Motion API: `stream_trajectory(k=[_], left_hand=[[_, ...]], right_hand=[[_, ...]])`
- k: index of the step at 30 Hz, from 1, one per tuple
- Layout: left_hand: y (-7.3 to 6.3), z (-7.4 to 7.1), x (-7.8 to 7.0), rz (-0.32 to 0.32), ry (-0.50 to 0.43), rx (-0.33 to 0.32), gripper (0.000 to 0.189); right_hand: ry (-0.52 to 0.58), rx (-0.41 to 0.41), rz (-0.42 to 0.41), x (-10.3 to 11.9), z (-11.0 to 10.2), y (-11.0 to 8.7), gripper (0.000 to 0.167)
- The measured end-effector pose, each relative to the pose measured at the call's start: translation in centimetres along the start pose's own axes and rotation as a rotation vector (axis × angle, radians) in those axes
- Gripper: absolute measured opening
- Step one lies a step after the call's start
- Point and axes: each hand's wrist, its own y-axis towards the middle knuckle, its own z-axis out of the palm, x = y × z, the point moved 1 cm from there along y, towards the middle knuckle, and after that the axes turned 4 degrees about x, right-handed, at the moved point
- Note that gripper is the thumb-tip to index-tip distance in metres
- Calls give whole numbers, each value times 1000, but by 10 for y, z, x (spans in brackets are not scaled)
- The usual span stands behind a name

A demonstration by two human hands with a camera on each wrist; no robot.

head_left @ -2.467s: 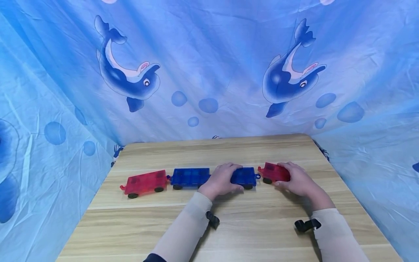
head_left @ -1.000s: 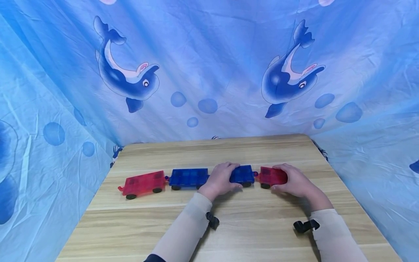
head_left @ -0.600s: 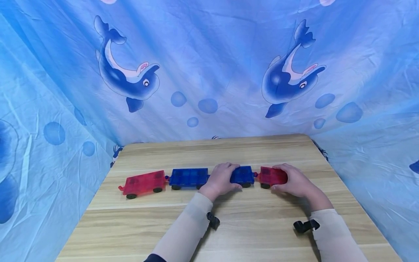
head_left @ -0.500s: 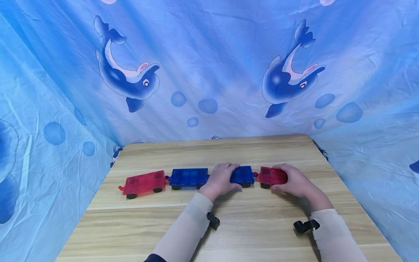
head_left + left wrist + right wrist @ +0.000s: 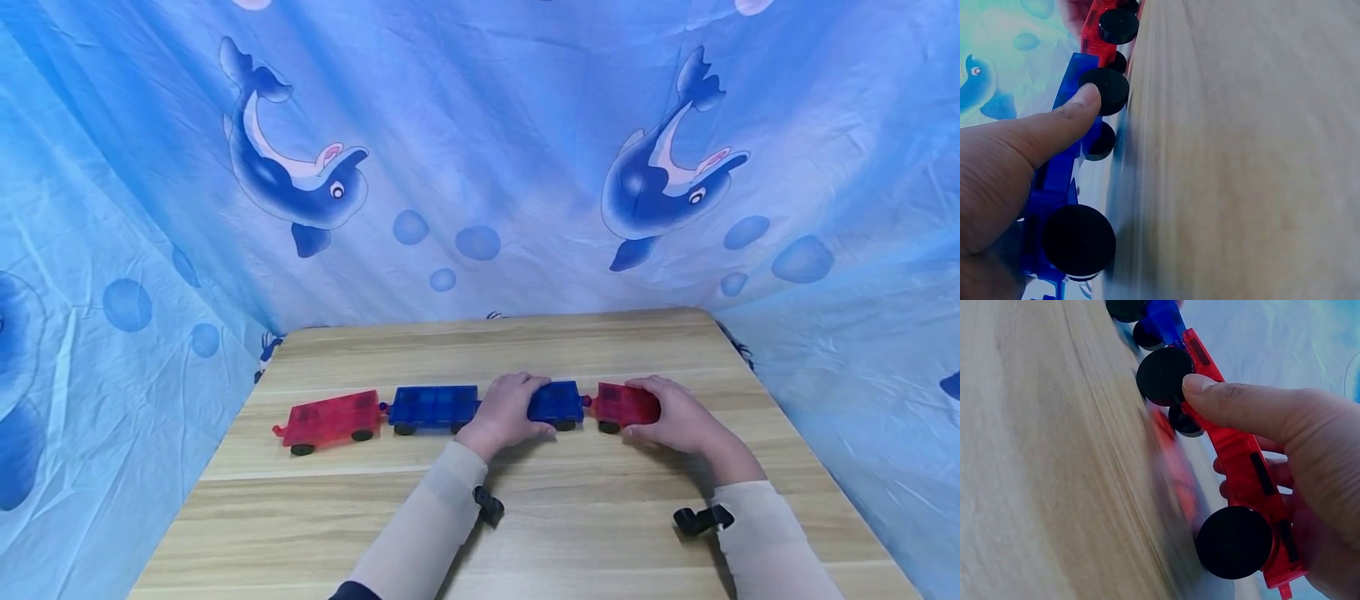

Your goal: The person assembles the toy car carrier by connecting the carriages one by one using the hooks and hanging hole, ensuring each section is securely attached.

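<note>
Four-wheeled toy train cars of see-through plastic stand in a row across the table. My left hand grips the right-hand blue car across its width, thumb against a black wheel in the left wrist view. With my right hand I hold the red car at the right end, its thumb on the near side by a wheel. The hook of that red car meets the blue car's ring. Left of my left hand are another blue car and a red car, joined at a small coupling.
The wood-grain table carries the row of cars near its middle. A blue cloth printed with dolphins hangs behind it and at both sides. Black camera mounts sit on the wrists.
The red car in my right hand has come left and slightly nearer, closing the gap to the blue car's ring. Over the last second both hands have stayed nearly still.
</note>
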Motion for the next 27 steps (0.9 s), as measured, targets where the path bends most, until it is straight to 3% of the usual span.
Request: stream_trajectory(k=[6, 15, 19, 22, 27], left_hand=[[-2, -2, 10, -1, -51, -35, 93], [-19, -24, 30, 11, -176, -51, 73], [-27, -39, 52, 32, -191, -112, 69], [-32, -51, 74, 36, -186, -200, 68], [-45, -72, 118, 4, -137, -317, 69]], right_hand=[[-81, -19, -48, -1, 0, 3, 93], [9, -18, -28, 4, -10, 0, 83], [9, -61, -67, 7, -20, 4, 76], [4, -108, -73, 9, -30, 6, 73], [-48, -216, -58, 9, -47, 12, 84]])
